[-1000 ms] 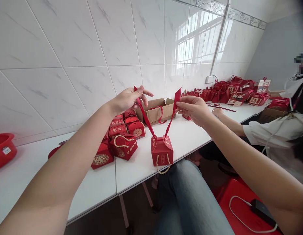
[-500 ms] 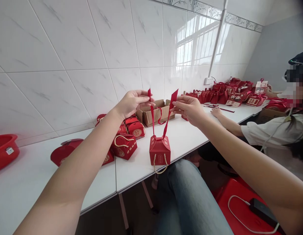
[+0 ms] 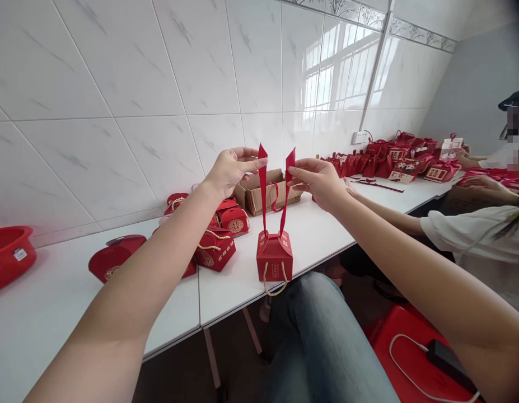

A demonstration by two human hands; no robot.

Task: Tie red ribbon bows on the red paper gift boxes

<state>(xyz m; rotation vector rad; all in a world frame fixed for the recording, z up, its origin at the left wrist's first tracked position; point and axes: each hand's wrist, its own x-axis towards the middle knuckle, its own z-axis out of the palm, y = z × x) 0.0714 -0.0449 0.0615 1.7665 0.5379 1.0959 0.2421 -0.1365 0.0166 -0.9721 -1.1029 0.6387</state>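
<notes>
A small red gift box [image 3: 275,258] with a rope handle hanging down its front stands near the table's front edge. Two ends of red ribbon rise from its top. My left hand [image 3: 238,169] pinches the left ribbon end [image 3: 263,193] near its pointed tip. The right ribbon end [image 3: 285,198] is pinched near its tip by my right hand [image 3: 313,178]. Both ribbon ends are pulled upright and nearly parallel, with a gap between them.
Behind the box sits an open cardboard carton [image 3: 254,198] with red ribbon on it. More red boxes [image 3: 215,249] stand left. A red basin [image 3: 11,257] is far left. Many red boxes [image 3: 406,168] line the back right, beside a person in white sleeves [image 3: 456,224].
My hands have come slightly closer together, and the ribbon ends stand straighter. At the right, the neighbouring person's arms have shifted. The view has moved slightly.
</notes>
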